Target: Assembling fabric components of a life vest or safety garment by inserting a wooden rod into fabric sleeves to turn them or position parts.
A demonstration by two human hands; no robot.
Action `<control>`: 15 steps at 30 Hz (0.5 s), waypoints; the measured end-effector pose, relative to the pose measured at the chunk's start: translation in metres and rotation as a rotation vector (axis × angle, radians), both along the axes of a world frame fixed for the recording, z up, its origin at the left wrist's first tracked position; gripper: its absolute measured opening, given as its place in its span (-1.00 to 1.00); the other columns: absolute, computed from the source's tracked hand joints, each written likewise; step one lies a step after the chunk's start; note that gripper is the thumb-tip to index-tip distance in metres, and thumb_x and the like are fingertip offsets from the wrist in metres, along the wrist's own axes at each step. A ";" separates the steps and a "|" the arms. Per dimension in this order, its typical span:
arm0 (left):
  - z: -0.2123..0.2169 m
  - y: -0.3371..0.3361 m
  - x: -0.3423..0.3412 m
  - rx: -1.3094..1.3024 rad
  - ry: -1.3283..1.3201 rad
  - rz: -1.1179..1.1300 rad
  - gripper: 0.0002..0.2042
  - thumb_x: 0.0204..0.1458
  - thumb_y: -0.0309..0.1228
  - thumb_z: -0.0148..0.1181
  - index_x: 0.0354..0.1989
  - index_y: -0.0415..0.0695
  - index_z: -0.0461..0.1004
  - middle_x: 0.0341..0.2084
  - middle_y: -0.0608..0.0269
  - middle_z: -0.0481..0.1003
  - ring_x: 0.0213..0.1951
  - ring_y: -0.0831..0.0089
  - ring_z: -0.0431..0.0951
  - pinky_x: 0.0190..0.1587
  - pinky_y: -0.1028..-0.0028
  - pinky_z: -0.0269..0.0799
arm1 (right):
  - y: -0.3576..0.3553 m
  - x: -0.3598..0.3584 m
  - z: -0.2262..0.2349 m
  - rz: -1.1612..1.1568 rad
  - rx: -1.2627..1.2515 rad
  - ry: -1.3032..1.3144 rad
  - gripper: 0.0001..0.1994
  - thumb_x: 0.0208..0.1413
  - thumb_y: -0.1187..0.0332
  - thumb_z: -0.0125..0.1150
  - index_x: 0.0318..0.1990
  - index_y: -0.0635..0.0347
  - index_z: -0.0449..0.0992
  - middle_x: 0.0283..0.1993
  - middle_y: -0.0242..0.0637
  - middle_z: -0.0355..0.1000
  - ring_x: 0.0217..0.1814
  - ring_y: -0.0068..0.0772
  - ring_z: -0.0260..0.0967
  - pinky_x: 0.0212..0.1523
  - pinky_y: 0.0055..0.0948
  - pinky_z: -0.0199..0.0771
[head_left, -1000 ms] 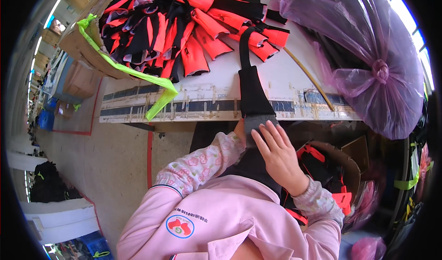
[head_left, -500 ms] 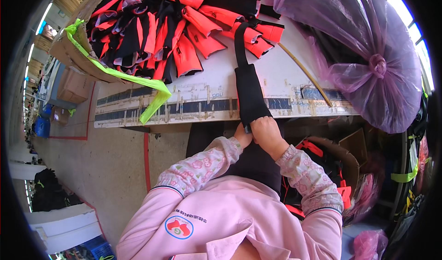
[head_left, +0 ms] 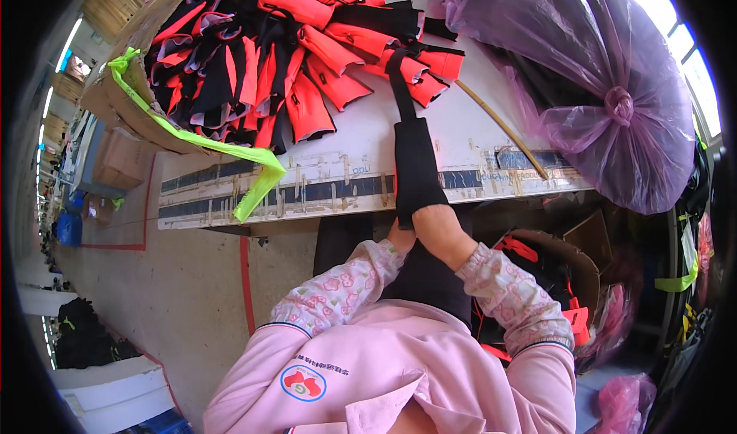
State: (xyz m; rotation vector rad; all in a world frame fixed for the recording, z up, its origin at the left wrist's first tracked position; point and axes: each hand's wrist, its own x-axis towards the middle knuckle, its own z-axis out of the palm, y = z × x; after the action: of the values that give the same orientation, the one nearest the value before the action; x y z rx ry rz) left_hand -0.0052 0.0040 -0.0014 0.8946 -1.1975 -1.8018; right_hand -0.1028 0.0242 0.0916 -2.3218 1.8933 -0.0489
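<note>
A long black fabric sleeve (head_left: 418,157) with a narrow strap (head_left: 402,96) at its far end lies over the table's front edge. A thin line of orange-red shows along its left side. My right hand (head_left: 441,231) is closed on the sleeve's near end, knuckles up. Beside it and lower, my left hand (head_left: 400,238) grips the same end, its fingers mostly hidden behind the fabric. The strap reaches up to a large heap of orange-red and black fabric pieces (head_left: 330,50) on the table, its tip lying against them.
The white table (head_left: 368,138) has a taped, worn front edge. A cardboard box (head_left: 115,96) with a neon green strip (head_left: 261,157) holds part of the heap. On the right are a thin stick (head_left: 503,128) and a knotted purple plastic bag (head_left: 614,73). An open carton (head_left: 587,269) stands below.
Both hands have shifted slightly toward me, drawing the sleeve and strap a little nearer. My left hand is now more covered by the fabric. The view has tilted slightly.
</note>
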 end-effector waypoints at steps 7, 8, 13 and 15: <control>-0.041 0.000 0.025 -0.089 -0.157 -0.196 -0.64 0.01 -0.49 0.08 0.04 -0.13 0.32 -0.03 0.21 0.38 0.03 0.41 0.34 0.08 0.39 0.25 | 0.025 0.023 -0.005 -0.146 -0.053 -0.130 -0.91 -0.11 0.45 -0.02 -0.49 0.15 0.44 -0.53 -0.20 0.42 -0.43 -0.20 0.42 -0.36 -0.30 0.38; -0.048 -0.002 0.028 -0.084 -0.161 -0.202 -0.64 0.01 -0.49 0.08 0.04 -0.13 0.32 -0.03 0.21 0.38 0.03 0.41 0.34 0.08 0.39 0.25 | 0.024 0.025 -0.009 -0.150 -0.069 -0.146 -0.91 -0.12 0.45 -0.02 -0.48 0.16 0.44 -0.53 -0.20 0.42 -0.44 -0.19 0.42 -0.36 -0.28 0.37; -0.038 -0.009 0.012 -0.525 -0.316 -0.035 -0.72 -0.02 -0.48 0.12 -0.09 -0.13 0.37 -0.23 0.20 0.47 -0.22 0.41 0.49 -0.21 0.41 0.43 | 0.012 0.012 -0.050 -0.139 -0.193 -0.234 -0.88 -0.13 0.43 0.01 -0.44 0.17 0.48 -0.48 -0.17 0.43 -0.39 -0.17 0.43 -0.37 -0.28 0.41; -0.014 -0.006 0.007 -0.339 -0.376 -0.149 -0.76 -0.02 -0.49 0.11 -0.13 -0.13 0.36 -0.36 0.20 0.47 -0.40 0.42 0.49 -0.41 0.43 0.40 | 0.013 0.000 -0.068 -0.107 -0.213 -0.205 -0.84 -0.15 0.40 0.04 -0.38 0.15 0.50 -0.45 -0.18 0.45 -0.39 -0.18 0.44 -0.41 -0.29 0.44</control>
State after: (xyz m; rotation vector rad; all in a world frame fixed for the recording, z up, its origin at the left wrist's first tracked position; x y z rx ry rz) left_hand 0.0022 -0.0021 -0.0150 0.9889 -1.7870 -1.5129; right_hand -0.1029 0.0369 0.0232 -2.2360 1.9889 -0.5039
